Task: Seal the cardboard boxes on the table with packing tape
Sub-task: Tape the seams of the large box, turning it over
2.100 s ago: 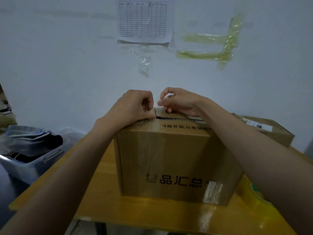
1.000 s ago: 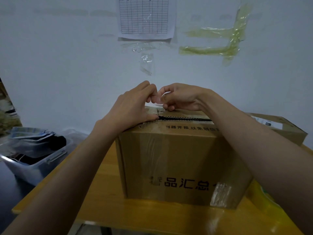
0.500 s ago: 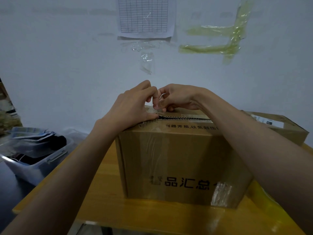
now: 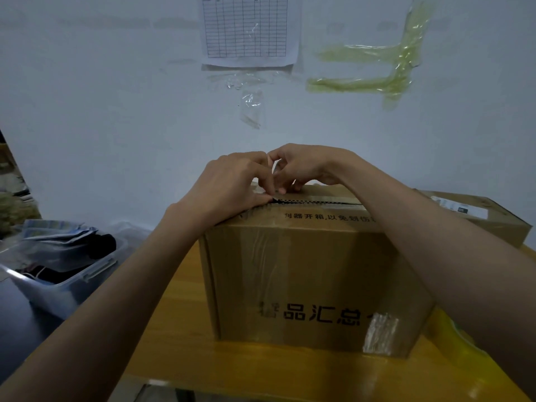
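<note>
Box (image 4: 304, 274): matt brown cardboard, glossy clear tape (image 4: 380, 333) patches, wrinkled. Bench (image 4: 185, 338): yellow wood, smooth, semi-gloss. Tape roll (image 4: 461, 340): glossy yellowish plastic. Bin (image 4: 66, 282): translucent plastic. Wall (image 4: 101, 111): matt white paint; paper sheet (image 4: 246, 27); crinkled glossy tape strips (image 4: 371, 82).

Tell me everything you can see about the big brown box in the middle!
The big box is brown cardboard with black printed characters on its front and shiny clear tape down its face. It stands upright on the yellow wooden table. A dark gap runs along its top seam. The left hand and right hand work at the top's left end.
</note>
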`<state>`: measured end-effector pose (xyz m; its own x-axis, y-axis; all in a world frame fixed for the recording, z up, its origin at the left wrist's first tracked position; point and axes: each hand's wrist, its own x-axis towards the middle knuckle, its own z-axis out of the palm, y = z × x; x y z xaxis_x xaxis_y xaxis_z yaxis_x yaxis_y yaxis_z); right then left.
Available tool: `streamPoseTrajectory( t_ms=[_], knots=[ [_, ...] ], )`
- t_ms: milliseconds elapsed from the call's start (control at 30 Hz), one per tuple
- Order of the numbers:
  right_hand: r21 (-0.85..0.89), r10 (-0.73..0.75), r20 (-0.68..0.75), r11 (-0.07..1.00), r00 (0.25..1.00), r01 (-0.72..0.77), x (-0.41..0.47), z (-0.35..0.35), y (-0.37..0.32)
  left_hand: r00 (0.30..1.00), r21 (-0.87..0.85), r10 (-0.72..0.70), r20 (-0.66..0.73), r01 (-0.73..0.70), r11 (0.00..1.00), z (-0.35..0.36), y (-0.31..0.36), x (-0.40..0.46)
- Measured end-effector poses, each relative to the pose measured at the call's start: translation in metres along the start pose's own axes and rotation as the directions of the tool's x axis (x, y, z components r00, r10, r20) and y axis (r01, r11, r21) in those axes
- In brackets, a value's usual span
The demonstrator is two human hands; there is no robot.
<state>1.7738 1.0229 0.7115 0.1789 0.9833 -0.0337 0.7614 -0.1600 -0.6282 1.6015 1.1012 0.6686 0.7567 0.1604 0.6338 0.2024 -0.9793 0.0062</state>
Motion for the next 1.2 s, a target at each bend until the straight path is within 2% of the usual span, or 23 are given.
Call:
streamPoseTrajectory(
  t_ms=[133,300,467,600,700,767,833,933,1067,1200],
  knots=[
    [-0.085,-0.005,-0.047,0.996,0.999,0.001,0.003,-0.006,-0.005,0.999,0.01,0.035,-0.032,-0.034,0.999,0.0,0.003,0.0],
    [-0.323,-0.055,-0.048,0.946,0.997,0.037,0.008,-0.006,-0.015,0.999,0.024,0.037,-0.033,-0.036,0.999,0.001,0.001,0.0],
    [-0.194,-0.061,-0.073,0.98,0.995,0.046,0.012,-0.001,0.001,0.997,0.026,0.059,-0.054,-0.058,0.998,0.002,0.0,0.0],
    [-0.278,-0.181,-0.314,0.956,0.932,0.092,0.011,0.002,0.012,0.998,-0.006,0.015,-0.056,-0.015,1.0,0.003,-0.003,0.001],
    [-0.051,-0.23,-0.423,0.972,0.876,0.231,-0.008,0.0,0.008,0.998,-0.115,-0.039,-0.058,0.033,0.993,0.005,-0.009,0.005],
    [0.032,-0.227,-0.428,0.964,0.875,0.266,-0.023,-0.002,0.004,0.996,-0.159,-0.065,-0.057,0.055,0.986,0.005,-0.008,0.011],
    [-0.081,-0.255,-0.375,0.967,0.891,0.242,-0.033,-0.001,0.007,0.995,-0.165,-0.086,-0.048,0.077,0.983,0.006,-0.008,0.017],
    [-0.279,-0.273,-0.304,0.942,0.913,0.189,-0.033,0.008,0.014,0.99,-0.167,-0.136,0.035,0.14,0.976,0.007,-0.01,0.023],
    [-0.449,-0.33,-0.32,0.878,0.888,0.164,-0.022,0.016,0.015,0.99,-0.062,-0.109,0.085,0.114,0.992,0.011,-0.013,0.03],
    [-0.491,-0.333,-0.385,0.864,0.861,0.114,-0.014,0.017,0.02,0.996,-0.037,-0.083,0.036,0.085,0.996,0.013,-0.016,0.034]
  ],
)
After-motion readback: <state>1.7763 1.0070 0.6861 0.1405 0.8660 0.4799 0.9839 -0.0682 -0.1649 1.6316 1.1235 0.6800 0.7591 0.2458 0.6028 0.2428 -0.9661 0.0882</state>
